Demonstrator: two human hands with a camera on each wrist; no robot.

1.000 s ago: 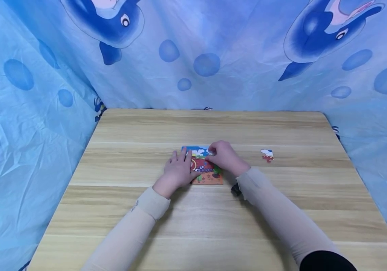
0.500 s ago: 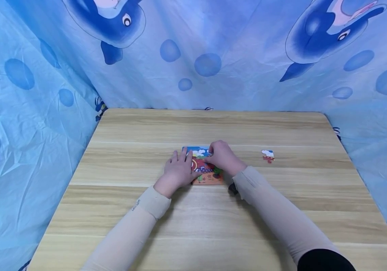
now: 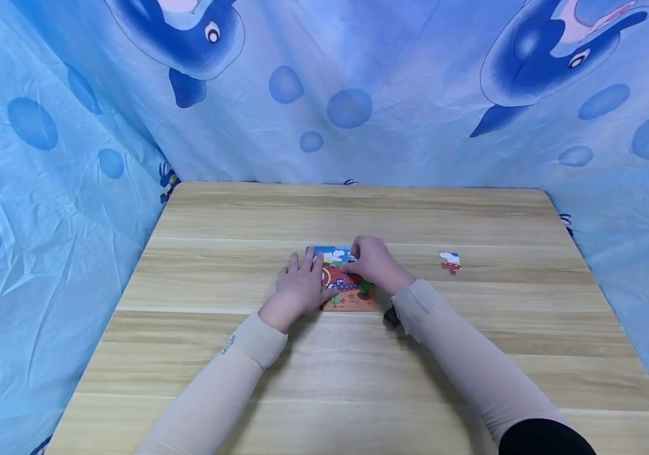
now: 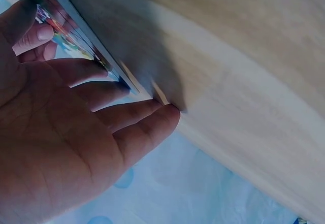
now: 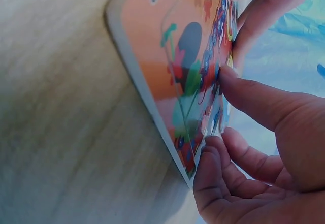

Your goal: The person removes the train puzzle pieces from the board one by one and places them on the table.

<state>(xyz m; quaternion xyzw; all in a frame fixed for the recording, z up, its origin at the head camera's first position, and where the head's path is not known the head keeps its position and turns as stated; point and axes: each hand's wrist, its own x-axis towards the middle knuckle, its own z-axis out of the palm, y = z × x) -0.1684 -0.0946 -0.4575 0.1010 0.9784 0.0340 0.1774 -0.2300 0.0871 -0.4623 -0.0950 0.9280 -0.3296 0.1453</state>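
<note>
A small, colourful jigsaw puzzle (image 3: 352,299) lies flat in a shallow board at the middle of the table, with blue sky, a red vehicle and orange ground. My left hand (image 3: 298,285) lies along its left side, fingers spread and thumb over the lower part; in the left wrist view the fingertips reach past the board's edge. Over the right part, my right hand (image 3: 378,262) pinches a puzzle piece (image 5: 222,116) between thumb and curled fingers, low against the picture. The fingers mostly hide this piece. A loose puzzle piece (image 3: 450,262), white, blue and red, lies to the right.
The wood-grain table (image 3: 233,253) stretches around the puzzle on all sides. A blue curtain (image 3: 409,145) with dolphins and bubbles hangs behind it and along both sides. A dark wrist device (image 3: 392,316) shows under the right sleeve.
My right wrist and sleeve have shifted slightly left, with the thumb a little farther over the puzzle. The left hand keeps its place, and the loose piece lies as before.
</note>
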